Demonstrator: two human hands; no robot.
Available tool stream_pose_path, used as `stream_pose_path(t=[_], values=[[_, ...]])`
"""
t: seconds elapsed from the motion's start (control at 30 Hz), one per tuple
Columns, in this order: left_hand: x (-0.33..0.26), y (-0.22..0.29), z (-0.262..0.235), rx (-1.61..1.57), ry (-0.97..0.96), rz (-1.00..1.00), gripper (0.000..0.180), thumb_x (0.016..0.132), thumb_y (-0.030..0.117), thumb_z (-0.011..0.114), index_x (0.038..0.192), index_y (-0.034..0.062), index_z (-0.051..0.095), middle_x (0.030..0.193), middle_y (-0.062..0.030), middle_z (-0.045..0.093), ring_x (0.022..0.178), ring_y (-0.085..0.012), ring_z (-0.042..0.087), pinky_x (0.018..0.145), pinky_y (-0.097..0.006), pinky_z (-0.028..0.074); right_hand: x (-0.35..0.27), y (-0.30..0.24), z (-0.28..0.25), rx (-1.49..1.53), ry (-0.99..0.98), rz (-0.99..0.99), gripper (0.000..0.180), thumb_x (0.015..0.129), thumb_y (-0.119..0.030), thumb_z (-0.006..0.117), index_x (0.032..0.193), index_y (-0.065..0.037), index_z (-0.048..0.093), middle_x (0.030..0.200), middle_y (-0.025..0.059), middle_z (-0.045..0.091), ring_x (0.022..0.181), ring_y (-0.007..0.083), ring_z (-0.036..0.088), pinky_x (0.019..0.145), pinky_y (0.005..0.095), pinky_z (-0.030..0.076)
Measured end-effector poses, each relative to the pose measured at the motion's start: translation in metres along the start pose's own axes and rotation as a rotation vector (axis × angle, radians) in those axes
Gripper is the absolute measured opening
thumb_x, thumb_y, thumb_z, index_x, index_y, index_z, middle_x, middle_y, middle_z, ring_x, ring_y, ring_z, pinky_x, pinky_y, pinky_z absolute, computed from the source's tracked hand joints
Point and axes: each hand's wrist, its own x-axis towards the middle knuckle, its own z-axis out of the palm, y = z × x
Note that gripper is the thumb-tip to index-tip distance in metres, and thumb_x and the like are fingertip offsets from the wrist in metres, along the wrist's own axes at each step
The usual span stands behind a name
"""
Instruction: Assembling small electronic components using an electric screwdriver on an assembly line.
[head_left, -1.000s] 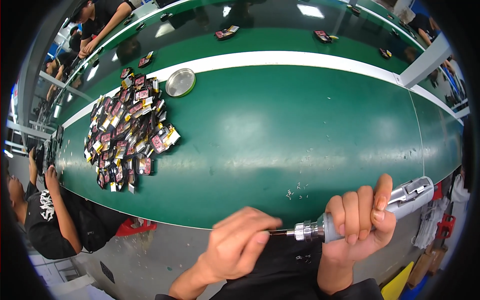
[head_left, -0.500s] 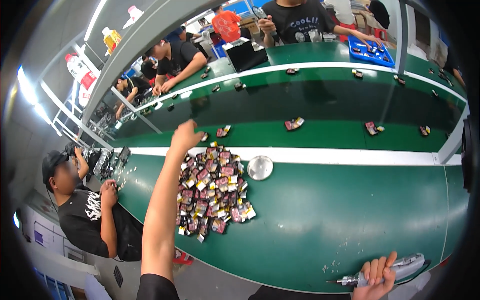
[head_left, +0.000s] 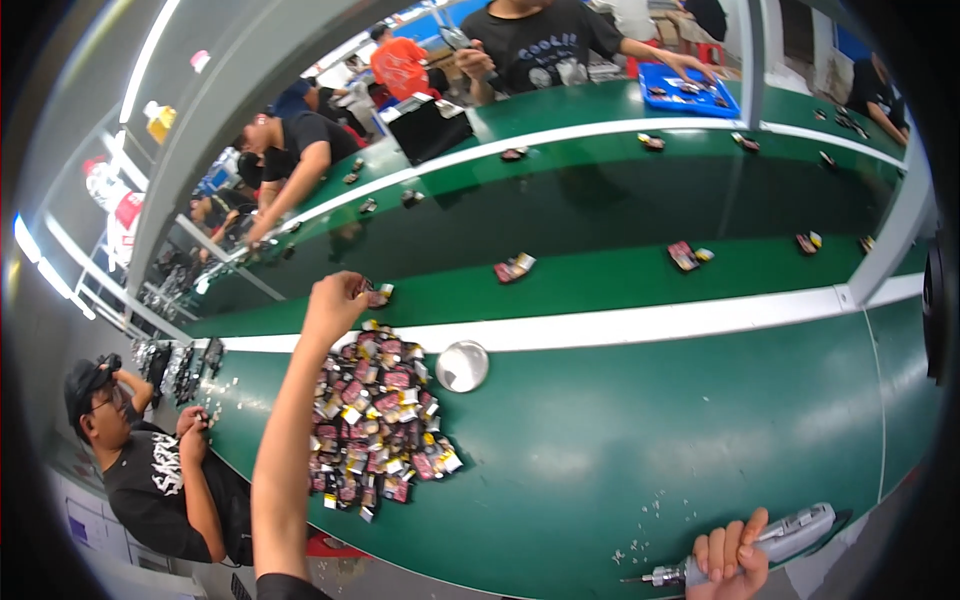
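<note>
My left hand [head_left: 335, 305] reaches across to the far conveyor strip. Its fingers are closed at a small black module [head_left: 379, 296] with a pink face and a yellow-white tab. The fingers partly cover this module. Below that hand a heap of similar modules [head_left: 375, 415] lies on the green bench, many with white and yellow tabs. At the lower right, my right hand [head_left: 732, 555] is wrapped round a grey electric screwdriver [head_left: 795, 535], its bit pointing left just above the bench.
A round metal dish [head_left: 462, 367] sits right of the heap. Tiny pale bits [head_left: 640, 540] lie near the screwdriver tip. A white rail [head_left: 620, 318] separates bench and belt; more modules [head_left: 515, 268] sit along the belt. A co-worker [head_left: 165, 470] sits at left; a blue tray [head_left: 690, 92] stands across.
The view has swung, so the heap and dish appear farther left and lower. My left hand has closed at a module on the belt. My right hand still holds the screwdriver.
</note>
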Motion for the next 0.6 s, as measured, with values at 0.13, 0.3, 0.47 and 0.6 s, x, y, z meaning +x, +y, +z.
stream_pose_path(t=[0.13, 0.3, 0.47, 0.6], values=[[-0.080, 0.133, -0.012, -0.123, -0.086, 0.473, 0.032, 0.074, 0.005, 0.066, 0.105, -0.0031, 0.062, 0.100, -0.0179, 0.063, 0.088, -0.0295, 0.062, 0.077, -0.037, 0.050, 0.003, 0.001, -0.014, -0.041, 0.035, -0.082, 0.011, 0.082, -0.004, 0.048, 0.086, -0.008, 0.039, 0.054, 0.0005, 0.037, 0.046, 0.0109, 0.038, 0.052, 0.0285, 0.036], [-0.211, 0.207, 0.007, -0.160, -0.326, 0.976, 0.045, 0.073, 0.004, 0.069, 0.114, -0.0098, 0.055, 0.109, -0.0202, 0.057, 0.096, -0.0326, 0.059, 0.082, -0.038, 0.052, 0.001, -0.008, -0.015, -0.096, 0.039, -0.049, 0.010, 0.080, -0.006, 0.052, 0.087, -0.008, 0.044, 0.053, 0.0009, 0.038, 0.046, 0.0129, 0.039, 0.051, 0.0291, 0.035], [-0.260, 0.212, 0.028, -0.210, -0.357, 0.986, 0.042, 0.070, 0.000, 0.065, 0.109, -0.0131, 0.056, 0.113, -0.0210, 0.056, 0.095, -0.0307, 0.058, 0.078, -0.036, 0.053, -0.014, -0.004, -0.011, -0.122, 0.017, 0.028, 0.011, 0.079, -0.006, 0.052, 0.088, -0.007, 0.045, 0.055, 0.0017, 0.040, 0.048, 0.0145, 0.042, 0.053, 0.0302, 0.035], [-0.270, 0.214, 0.033, -0.300, -0.333, 0.973, 0.034, 0.071, 0.004, 0.064, 0.099, -0.0136, 0.061, 0.110, -0.0220, 0.058, 0.096, -0.0280, 0.056, 0.082, -0.033, 0.051, -0.031, 0.010, -0.004, -0.148, -0.011, 0.167, 0.011, 0.080, -0.009, 0.053, 0.088, -0.009, 0.045, 0.054, 0.0017, 0.040, 0.049, 0.0156, 0.044, 0.055, 0.0324, 0.035]])
